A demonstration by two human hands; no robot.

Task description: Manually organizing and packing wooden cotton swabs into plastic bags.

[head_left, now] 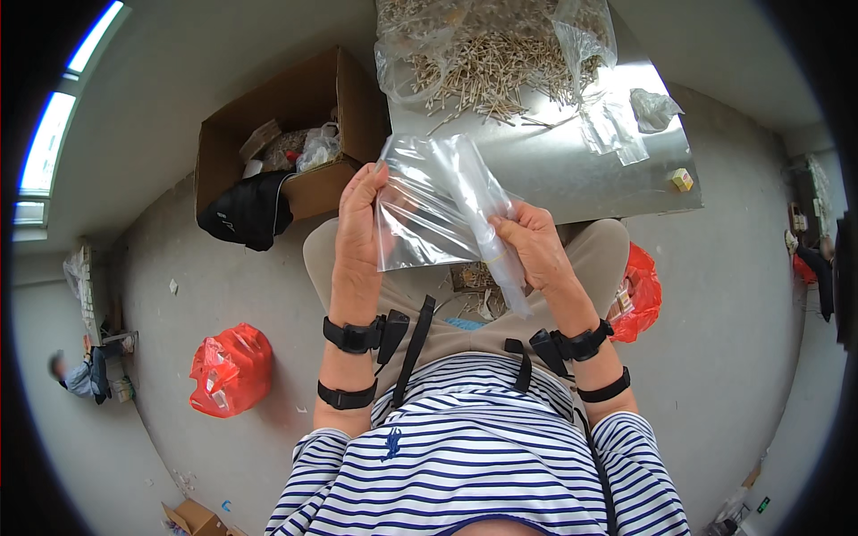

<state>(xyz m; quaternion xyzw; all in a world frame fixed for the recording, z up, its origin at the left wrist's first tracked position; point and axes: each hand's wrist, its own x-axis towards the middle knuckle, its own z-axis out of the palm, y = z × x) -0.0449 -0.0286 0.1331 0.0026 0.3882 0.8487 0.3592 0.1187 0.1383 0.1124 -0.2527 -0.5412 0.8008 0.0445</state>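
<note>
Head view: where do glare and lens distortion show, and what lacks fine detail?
Head view, centre: bright streaks cross the clear plastic film; head view, top: glare whitens parts of the metal tabletop; head view, upper left: windows look overexposed; head view, sides: the grey floor's edges bow; head view, far left: a distant person lacks detail.

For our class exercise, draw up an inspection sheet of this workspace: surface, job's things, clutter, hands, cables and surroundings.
Surface: grey metal table, shiny.
Job's things: clear plastic sheeting, held up over the lap; heap of small pale sticks on the table.
Clutter: small clear bags and a little yellow box on the table.
Hands: left hand grips the sheeting's left edge; right hand grips its bunched right side.
Cables: thin dark line on the striped shirt; cord or strap, cannot tell.
Surroundings: open cardboard box with black cloth over its side; red bags left and right.
</note>
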